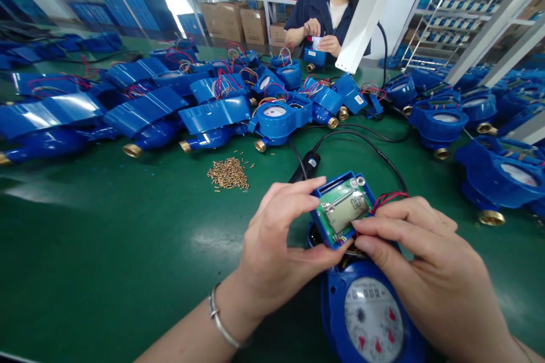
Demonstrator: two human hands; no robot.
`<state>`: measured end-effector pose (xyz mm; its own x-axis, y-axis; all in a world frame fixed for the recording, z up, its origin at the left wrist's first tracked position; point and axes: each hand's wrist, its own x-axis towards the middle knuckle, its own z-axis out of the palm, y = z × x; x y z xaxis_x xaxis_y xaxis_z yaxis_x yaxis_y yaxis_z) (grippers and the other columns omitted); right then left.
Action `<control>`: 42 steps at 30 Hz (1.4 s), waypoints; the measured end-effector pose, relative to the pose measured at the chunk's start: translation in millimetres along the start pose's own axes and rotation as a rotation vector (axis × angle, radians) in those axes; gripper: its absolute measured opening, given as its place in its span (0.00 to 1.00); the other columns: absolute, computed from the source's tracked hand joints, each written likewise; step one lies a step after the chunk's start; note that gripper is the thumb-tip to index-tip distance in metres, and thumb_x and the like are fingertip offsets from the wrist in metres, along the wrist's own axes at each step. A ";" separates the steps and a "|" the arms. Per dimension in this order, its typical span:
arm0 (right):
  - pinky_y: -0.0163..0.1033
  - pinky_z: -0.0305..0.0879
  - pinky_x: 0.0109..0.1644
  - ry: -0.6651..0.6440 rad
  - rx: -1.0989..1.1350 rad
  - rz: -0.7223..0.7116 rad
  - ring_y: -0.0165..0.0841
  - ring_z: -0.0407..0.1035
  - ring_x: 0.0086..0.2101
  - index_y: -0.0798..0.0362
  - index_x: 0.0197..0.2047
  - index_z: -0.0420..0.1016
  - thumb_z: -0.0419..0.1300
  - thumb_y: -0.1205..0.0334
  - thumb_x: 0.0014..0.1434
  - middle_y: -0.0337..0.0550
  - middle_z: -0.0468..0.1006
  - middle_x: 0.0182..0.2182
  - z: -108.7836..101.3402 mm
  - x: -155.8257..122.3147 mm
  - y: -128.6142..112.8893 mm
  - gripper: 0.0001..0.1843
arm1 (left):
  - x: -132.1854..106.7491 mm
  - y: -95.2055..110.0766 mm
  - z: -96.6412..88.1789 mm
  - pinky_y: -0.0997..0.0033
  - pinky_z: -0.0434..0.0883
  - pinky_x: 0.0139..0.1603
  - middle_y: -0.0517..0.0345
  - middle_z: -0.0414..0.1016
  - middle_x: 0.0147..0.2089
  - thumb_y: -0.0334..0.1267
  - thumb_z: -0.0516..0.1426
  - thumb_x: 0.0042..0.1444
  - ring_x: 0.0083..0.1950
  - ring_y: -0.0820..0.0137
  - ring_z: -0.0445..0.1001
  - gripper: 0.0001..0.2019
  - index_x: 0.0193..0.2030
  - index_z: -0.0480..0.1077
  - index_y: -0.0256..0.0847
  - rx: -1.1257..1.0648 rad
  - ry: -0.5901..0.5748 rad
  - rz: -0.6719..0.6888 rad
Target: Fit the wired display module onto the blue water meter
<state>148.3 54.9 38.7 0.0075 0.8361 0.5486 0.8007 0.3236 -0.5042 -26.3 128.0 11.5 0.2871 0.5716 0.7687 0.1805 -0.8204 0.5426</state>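
Observation:
My left hand grips a small blue display module between thumb and fingers. A green circuit board with a lit LCD screen faces up in it. At the module's lower right edge, the thumb and index finger of my right hand pinch together where thin red wires run; their tips partly hide what they hold. Below the module stands a blue water meter with a round white dial and red pointers. My right hand covers part of its body.
Brass screws lie heaped on the green table. A black cable plug lies behind the module. Several blue water meters with loose wires line the back and right. Across the table, a person handles another meter beside a white post.

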 end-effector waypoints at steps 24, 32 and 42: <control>0.42 0.54 0.44 -0.083 -0.017 -0.006 0.33 0.67 0.41 0.46 0.42 0.73 0.58 0.59 0.65 0.34 0.75 0.37 -1.5 2.4 -2.3 0.04 | 3.2 0.3 -2.0 0.57 0.76 0.47 0.45 0.77 0.48 0.32 0.70 0.43 0.50 0.60 0.78 0.26 0.46 0.63 0.41 0.029 -0.015 0.020; 0.42 0.54 0.43 -0.082 0.000 -0.006 0.31 0.67 0.40 0.45 0.41 0.73 0.59 0.59 0.64 0.32 0.74 0.36 -1.2 2.5 -1.8 0.02 | 1.1 -0.7 -0.1 0.57 0.77 0.47 0.43 0.76 0.50 0.30 0.70 0.41 0.50 0.58 0.77 0.29 0.48 0.62 0.40 -0.037 -0.007 -0.005; 0.41 0.54 0.40 -0.082 0.077 0.015 0.30 0.67 0.36 0.41 0.38 0.76 0.63 0.65 0.60 0.31 0.73 0.32 -3.1 3.0 4.3 0.07 | 1.7 1.5 -0.1 0.55 0.78 0.48 0.45 0.74 0.51 0.29 0.70 0.41 0.51 0.57 0.77 0.29 0.47 0.60 0.43 -0.178 -0.016 -0.110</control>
<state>153.6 57.4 40.2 -0.0327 0.8736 0.4855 0.7526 0.3412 -0.5632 -25.6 127.7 13.7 0.2903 0.6558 0.6969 0.0426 -0.7364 0.6752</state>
